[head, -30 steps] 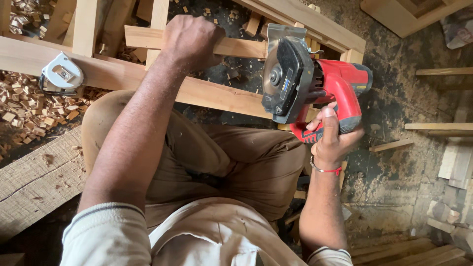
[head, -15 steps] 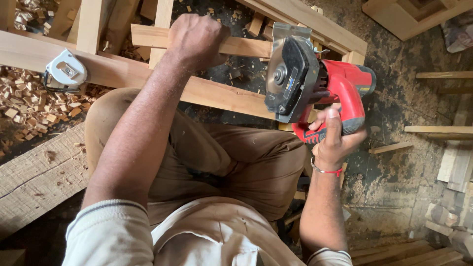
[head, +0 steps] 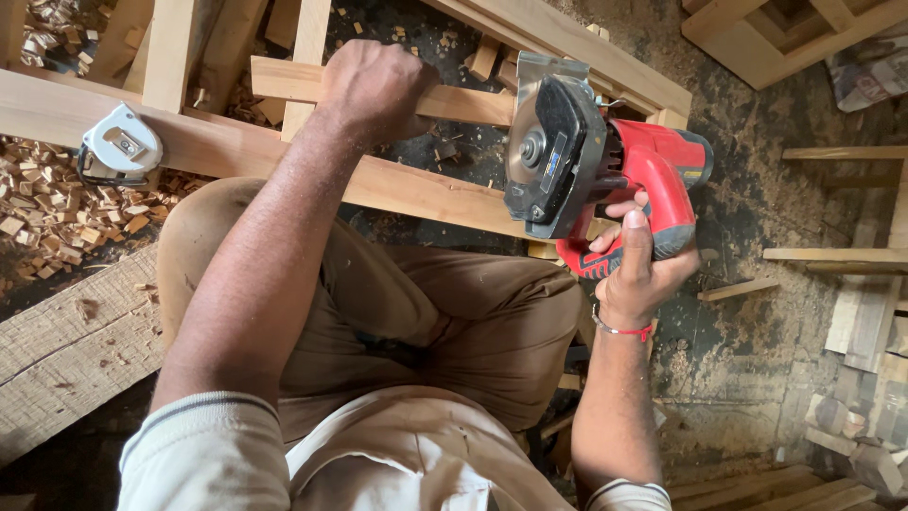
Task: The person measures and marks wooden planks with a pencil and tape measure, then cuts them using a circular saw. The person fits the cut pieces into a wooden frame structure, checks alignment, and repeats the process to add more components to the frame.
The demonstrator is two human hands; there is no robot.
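Head view: right hand (head: 638, 270) grips red saw (head: 605, 175).

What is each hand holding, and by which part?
The right hand holds the red circular saw by its rear handle. The left hand grips a wooden bar of the frame, closed over its top.

A dusty grey floor (head: 757, 189) is seen, strewn with wood chips (head: 47, 203) at the left. A rough plank (head: 66, 350) is laid beside them. Wooden frames (head: 785, 38) and loose slats (head: 832, 255) are scattered at the right, lit by daylight.
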